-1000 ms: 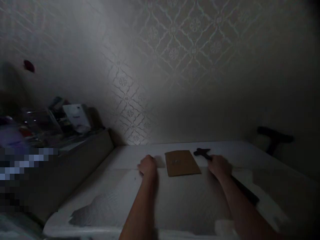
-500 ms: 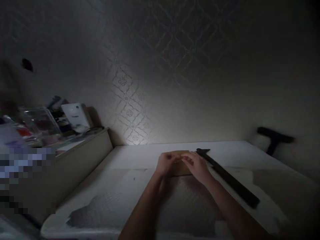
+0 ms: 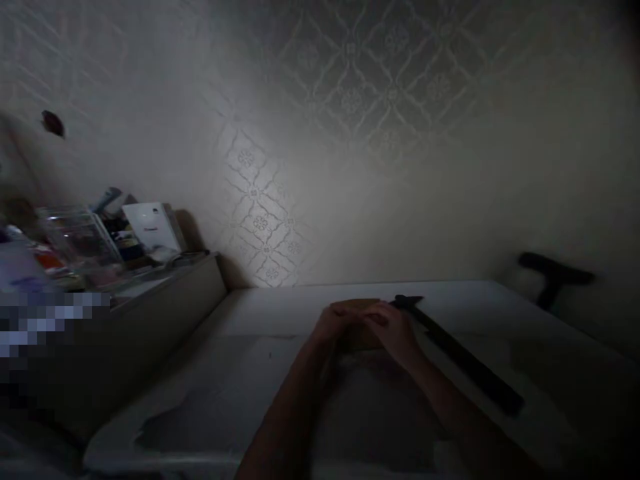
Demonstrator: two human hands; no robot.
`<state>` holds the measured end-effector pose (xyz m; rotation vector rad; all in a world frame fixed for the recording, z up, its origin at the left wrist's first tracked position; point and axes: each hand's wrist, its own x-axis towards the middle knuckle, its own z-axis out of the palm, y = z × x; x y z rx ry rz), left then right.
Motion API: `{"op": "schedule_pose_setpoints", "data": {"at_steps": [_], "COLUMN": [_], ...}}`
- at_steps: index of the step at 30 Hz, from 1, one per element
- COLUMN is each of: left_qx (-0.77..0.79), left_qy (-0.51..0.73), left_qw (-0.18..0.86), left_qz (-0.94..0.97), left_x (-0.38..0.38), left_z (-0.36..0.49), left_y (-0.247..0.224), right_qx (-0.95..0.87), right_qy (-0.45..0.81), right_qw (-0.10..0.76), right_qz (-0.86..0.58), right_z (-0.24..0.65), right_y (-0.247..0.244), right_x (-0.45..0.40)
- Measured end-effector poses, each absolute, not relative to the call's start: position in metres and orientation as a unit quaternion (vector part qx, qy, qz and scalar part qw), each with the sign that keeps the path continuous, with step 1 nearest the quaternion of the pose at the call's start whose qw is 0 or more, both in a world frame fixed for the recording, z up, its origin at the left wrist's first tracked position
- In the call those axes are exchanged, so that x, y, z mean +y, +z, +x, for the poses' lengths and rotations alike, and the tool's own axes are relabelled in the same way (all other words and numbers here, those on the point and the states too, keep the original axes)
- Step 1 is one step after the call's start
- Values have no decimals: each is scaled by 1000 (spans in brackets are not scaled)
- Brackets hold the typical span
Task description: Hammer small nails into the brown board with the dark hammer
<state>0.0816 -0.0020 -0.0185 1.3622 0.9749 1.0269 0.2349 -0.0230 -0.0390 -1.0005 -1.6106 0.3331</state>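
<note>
My left hand (image 3: pixel 336 321) and my right hand (image 3: pixel 393 327) meet above a brown board (image 3: pixel 363 341) lying on the white table. Both hands have their fingers drawn together, with the fingertips touching or nearly so. Whatever sits between them is too small and dark to make out. Just right of my right hand lies a dark hammer (image 3: pixel 465 357), its head at the far end and its handle slanting towards the near right.
A white table (image 3: pixel 235 373) spreads beneath, with greyish worn patches. On the left, a cabinet (image 3: pixel 170 313) carries a white box (image 3: pixel 153 225), a clear plastic case (image 3: pixel 77 240) and clutter. At the right stands a dark T-shaped object (image 3: pixel 555 273). A patterned wall rises behind.
My hands have come closer together, and the small shiny bit visible between them earlier is now hidden. The table looks darker and the wall brighter. The hammer stays put.
</note>
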Motion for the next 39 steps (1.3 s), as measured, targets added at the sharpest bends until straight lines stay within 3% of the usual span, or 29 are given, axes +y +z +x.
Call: {"op": "schedule_pose_setpoints", "data": {"at_steps": [8, 18, 39], "left_qx": [585, 622, 632], "left_qy": [432, 379, 345], "left_qw": [349, 265, 245], "left_qz": [591, 632, 650], "left_x": [7, 4, -3], "left_z": [76, 77, 81], "left_y": [-19, -19, -12], "right_qx": [-671, -718, -741], "right_qy": [165, 49, 26], "right_qw": [497, 379, 345], "right_qz": [-524, -581, -576], "right_z": [240, 241, 236], "right_y": [-52, -54, -53], "right_x": [-6, -3, -5]}}
